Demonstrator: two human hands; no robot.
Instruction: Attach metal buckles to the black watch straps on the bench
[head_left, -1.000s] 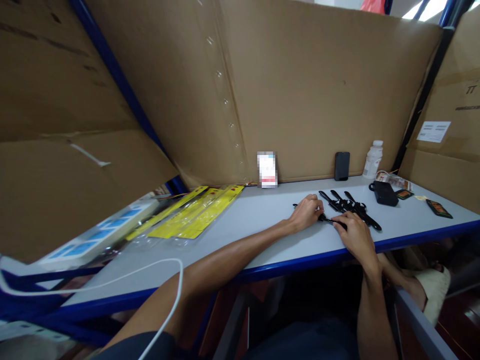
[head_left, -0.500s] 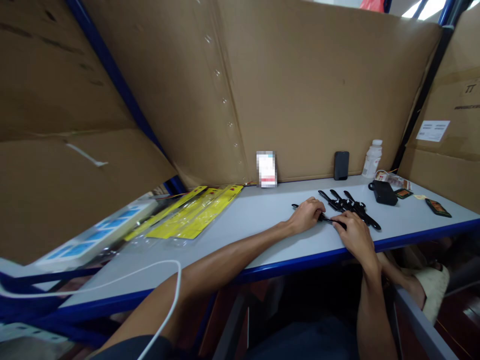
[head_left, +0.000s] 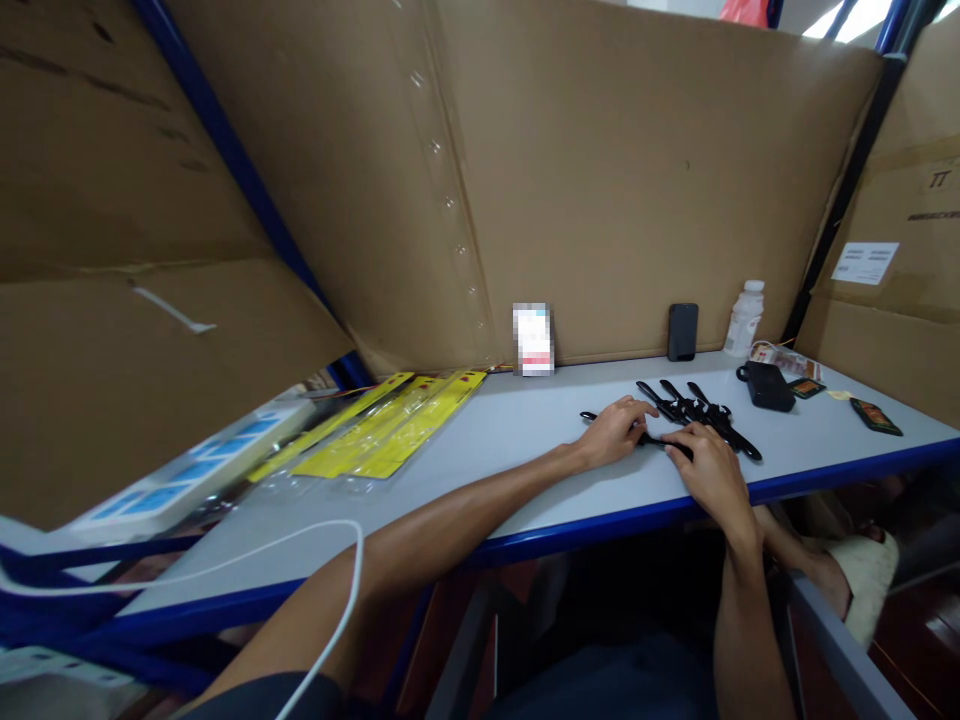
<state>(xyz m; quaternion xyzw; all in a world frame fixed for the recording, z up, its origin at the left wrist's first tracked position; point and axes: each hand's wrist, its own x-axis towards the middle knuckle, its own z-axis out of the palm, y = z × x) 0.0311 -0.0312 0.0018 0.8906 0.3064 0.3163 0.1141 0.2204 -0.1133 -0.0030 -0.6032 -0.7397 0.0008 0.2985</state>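
Observation:
A slim, long black tool (head_left: 654, 441) lies low over the table, held between both hands; its exact kind is too small to make out. My left hand (head_left: 615, 432) is closed around its middle, with the tool's dark, rounded end sticking out to the left. Pinching the other end is my right hand (head_left: 705, 462), thumb and fingers together. Just beyond the hands lies a small pile of similar black tools (head_left: 701, 410) with rounded handles and some white bits at their middles.
Yellow-backed clear packages (head_left: 420, 425) and a white power strip (head_left: 161, 497) lie at left. At the back stand a lit phone (head_left: 534, 340), a dark phone (head_left: 682, 332) and a bottle (head_left: 745, 318). A black case (head_left: 768, 386) sits at right. A white cable (head_left: 358, 560) crosses my left arm.
The fingers of my left hand have lifted and spread slightly, and the tool's left end has shifted a little left. My right hand has hardly moved.

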